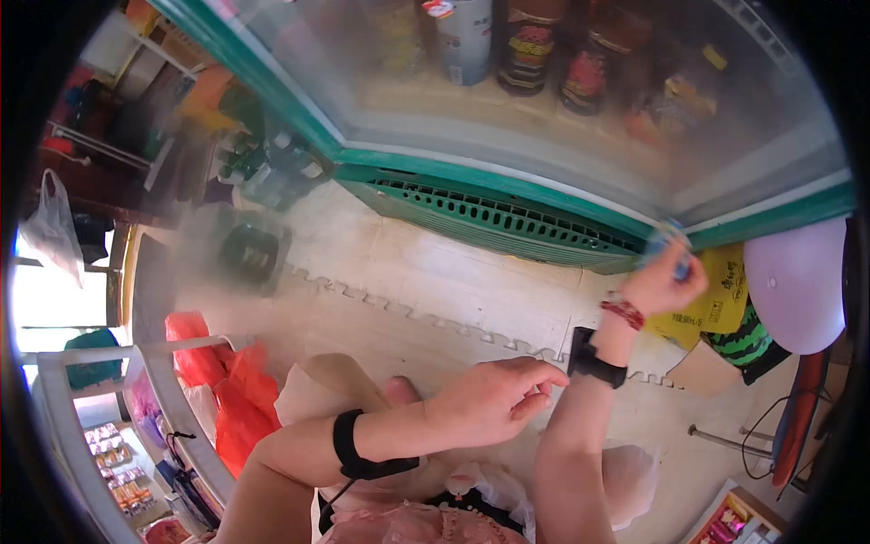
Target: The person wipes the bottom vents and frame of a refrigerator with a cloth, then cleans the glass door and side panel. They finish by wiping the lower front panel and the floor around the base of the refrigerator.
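My right hand [666, 279] is closed round a small blue and white cloth-like item [669, 243], partly hidden by the fingers and blurred. It is at the lower right corner of a green-framed glass door [544, 195]. Behind the hazy glass stand several bottles [530, 54] and a white can [464, 45]. My left hand [498, 399] is held in front of my lap, fingers curled loosely, with nothing visible between them. Black bands circle both forearms, and a red bracelet [623, 313] is on my right wrist.
A green vented panel [489, 218] runs below the door. Yellow packaging [716, 295], a lilac rounded object [793, 281] and a watermelon-patterned item [743, 343] are at right. Red plastic bags [240, 390] lie beside a white rack [172, 399] at left. Green bottles [281, 172] stand further back.
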`<state>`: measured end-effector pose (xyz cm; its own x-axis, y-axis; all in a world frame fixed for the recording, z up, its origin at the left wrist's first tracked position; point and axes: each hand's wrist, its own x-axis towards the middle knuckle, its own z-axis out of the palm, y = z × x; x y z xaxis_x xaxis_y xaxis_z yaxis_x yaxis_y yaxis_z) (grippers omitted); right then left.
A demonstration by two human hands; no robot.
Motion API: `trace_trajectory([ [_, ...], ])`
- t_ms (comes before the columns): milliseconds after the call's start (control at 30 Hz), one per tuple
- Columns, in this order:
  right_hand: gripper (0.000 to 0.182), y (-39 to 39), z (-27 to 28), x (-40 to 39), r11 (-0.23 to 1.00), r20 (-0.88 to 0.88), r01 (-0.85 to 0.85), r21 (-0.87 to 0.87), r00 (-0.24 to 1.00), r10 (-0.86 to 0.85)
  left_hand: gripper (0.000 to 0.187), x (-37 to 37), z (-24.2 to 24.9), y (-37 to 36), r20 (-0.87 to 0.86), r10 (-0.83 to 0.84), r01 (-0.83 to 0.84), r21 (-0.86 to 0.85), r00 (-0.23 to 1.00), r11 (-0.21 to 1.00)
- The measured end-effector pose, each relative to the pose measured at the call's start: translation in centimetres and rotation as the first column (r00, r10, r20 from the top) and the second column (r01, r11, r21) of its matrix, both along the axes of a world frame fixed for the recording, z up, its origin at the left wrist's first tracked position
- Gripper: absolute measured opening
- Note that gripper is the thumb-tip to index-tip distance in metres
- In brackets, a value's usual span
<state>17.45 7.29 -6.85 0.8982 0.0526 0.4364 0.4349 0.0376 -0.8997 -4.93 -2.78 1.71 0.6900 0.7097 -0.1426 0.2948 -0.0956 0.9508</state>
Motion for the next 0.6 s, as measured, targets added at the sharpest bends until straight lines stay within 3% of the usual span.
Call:
trace_trajectory([
  [33, 0.024, -0.2, 0.4, 1.0, 1.000, 0.005, -0.011, -0.006, 1.000, 0.011, 0.022, -0.2, 0.2, -0.1, 0.016, 0.009, -0.008, -0.016, 1.000, 1.000],
  [100, 0.027, -0.1, 1.7, 2.3, 0.965, -0.144, 0.092, 0.244, 0.988, -0.058, 0.021, -0.4, 0.5, 0.0, 0.036, 0.020, -0.019, -0.029, 0.999, 0.999],
  [200, 0.030, 2.6, 3.4, -2.7, 0.968, -0.201, -0.041, 0.248, 0.975, 0.093, 0.017, -1.1, 1.1, 0.5, 0.171, 0.130, -0.119, -0.071, 0.977, 0.990],
  [267, 0.027, 3.5, 3.5, -7.6, 0.983, -0.026, -0.118, 0.141, 0.992, 0.123, 0.015, -2.0, 1.9, 1.0, 0.229, 0.177, -0.179, -0.008, 0.957, 0.984],
  [333, 0.024, 4.1, 2.3, -11.5, 0.987, 0.425, -0.131, -0.094, 0.891, 0.158, 0.014, -2.8, 2.0, 1.2, 0.284, 0.212, -0.224, 0.010, 0.935, 0.974],
  [400, 0.023, 4.4, 1.1, -15.0, 0.941, 0.438, -0.269, -0.204, 0.835, 0.333, 0.013, -3.5, 2.2, 1.4, 0.350, 0.248, -0.274, 0.024, 0.903, 0.962],
  [467, 0.026, 4.9, -0.4, -17.1, 0.817, 0.500, -0.507, -0.276, 0.650, 0.572, 0.015, -4.0, 2.6, 1.3, 0.359, 0.331, -0.314, -0.106, 0.872, 0.943],
  [600, 0.029, 4.6, 1.4, -16.7, 0.764, 0.506, -0.490, -0.419, 0.573, 0.645, 0.014, -3.5, 3.0, 1.4, 0.411, 0.368, -0.334, -0.155, 0.834, 0.930],
])
